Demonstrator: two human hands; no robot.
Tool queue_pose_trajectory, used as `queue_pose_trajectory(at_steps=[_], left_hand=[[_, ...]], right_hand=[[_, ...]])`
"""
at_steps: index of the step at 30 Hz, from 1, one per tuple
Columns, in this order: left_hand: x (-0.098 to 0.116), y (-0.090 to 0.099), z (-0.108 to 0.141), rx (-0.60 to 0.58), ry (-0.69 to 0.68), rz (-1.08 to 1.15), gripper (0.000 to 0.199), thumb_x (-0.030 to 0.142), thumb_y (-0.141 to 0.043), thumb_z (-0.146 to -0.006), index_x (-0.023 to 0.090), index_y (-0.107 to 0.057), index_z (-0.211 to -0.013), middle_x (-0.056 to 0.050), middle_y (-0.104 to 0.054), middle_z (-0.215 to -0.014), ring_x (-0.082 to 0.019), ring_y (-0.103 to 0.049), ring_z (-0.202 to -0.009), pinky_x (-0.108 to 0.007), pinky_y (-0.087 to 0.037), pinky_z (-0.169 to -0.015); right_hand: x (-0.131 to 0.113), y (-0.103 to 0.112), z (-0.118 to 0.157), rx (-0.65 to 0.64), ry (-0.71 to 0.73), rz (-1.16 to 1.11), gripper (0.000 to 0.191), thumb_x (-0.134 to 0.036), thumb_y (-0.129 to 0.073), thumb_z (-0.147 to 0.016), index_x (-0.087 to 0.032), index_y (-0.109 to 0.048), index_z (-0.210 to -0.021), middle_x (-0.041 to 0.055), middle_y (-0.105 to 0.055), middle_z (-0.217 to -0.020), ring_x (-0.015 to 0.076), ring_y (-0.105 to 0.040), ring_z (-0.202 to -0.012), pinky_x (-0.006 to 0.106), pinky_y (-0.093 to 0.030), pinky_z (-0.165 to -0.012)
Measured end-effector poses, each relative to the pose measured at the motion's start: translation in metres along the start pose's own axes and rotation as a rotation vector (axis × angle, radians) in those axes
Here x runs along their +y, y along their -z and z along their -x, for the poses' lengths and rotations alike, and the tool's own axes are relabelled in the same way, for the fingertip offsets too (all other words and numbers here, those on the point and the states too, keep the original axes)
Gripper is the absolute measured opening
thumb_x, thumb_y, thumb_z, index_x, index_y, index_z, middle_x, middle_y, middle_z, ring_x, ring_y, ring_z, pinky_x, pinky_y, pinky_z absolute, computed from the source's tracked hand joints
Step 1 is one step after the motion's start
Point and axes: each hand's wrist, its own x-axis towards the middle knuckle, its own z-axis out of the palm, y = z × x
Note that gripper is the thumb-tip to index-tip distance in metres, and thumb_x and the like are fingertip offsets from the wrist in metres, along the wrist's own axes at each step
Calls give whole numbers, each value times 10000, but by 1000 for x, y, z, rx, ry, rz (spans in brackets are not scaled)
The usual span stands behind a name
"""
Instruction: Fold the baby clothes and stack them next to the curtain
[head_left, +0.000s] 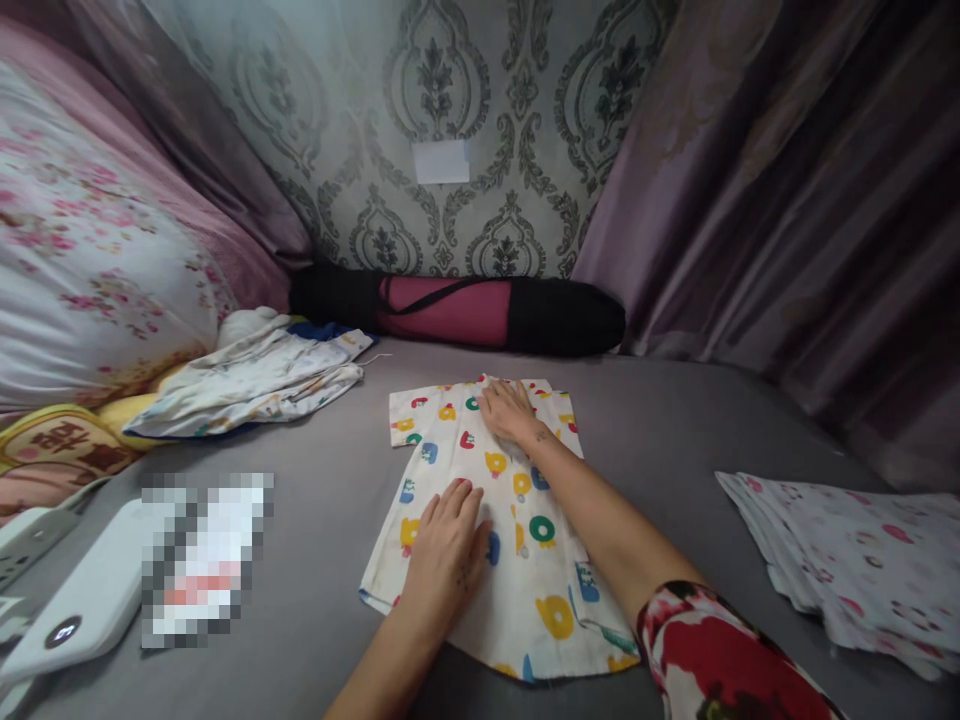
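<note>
A small white short-sleeved garment [480, 500] with colourful printed figures lies spread on the grey sheet, its sleeve end away from me. My left hand [448, 535] rests on its lower left half, palm down, fingers stretched out. Farther up, my right hand [508, 408] lies flat near the collar, and that forearm crosses the garment's right side. Both hands touch the cloth and hold nothing. Part of the right sleeve and the right edge is hidden by my right arm.
Folded pink-patterned cloths [877, 570] lie at the right. At the left are a crumpled printed garment [262, 375], a white power bank [90, 580] and a blurred-out item [210, 560]. A black and maroon long bag [450, 310] lies along the wall, with a floral pillow [90, 240] at far left.
</note>
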Motion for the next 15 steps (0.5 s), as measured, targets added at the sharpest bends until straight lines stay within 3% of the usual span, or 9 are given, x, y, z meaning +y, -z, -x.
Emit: queue_pose_trajectory(at_steps=[2,6,9,15], left_hand=[[-3,0,0,24,6,-9,323,269,-435,-928,208,-502,-1238,-133,-589,-1289,-297,-534,-1231,-502,-492,-968],[-10,-2,1,86,41,-17,289,277,-428,-929,227,-501,-1205,-116,-615,-1237,-296,-552,-1198,-501,-499,-950],[-15,-5,2,125,51,-21,279,279,-430,-928,244,-499,-1196,-112,-627,-1204,-285,-575,-1161,-488,-513,-927],[-20,-5,2,137,62,-27,260,315,-450,-925,246,-527,-1164,-120,-628,-1194,-287,-582,-1150,-480,-509,-929]], right_hand=[[-5,-3,-8,38,2,10,562,-403,-192,-996,-111,-412,-1423,123,-325,-1528,235,-216,-1422,442,-51,-1159],[-8,-10,-21,-69,-28,-32,619,-430,-195,-986,-77,-282,-1487,116,-228,-1567,228,-147,-1446,427,-63,-1165],[-2,-6,-23,-114,-32,-83,633,-447,-147,-987,-91,-268,-1495,102,-217,-1572,213,-149,-1448,400,-84,-1166],[25,4,-6,58,-265,17,641,-429,-163,-986,-28,-313,-1464,168,-247,-1551,260,-128,-1449,432,-32,-1161]])
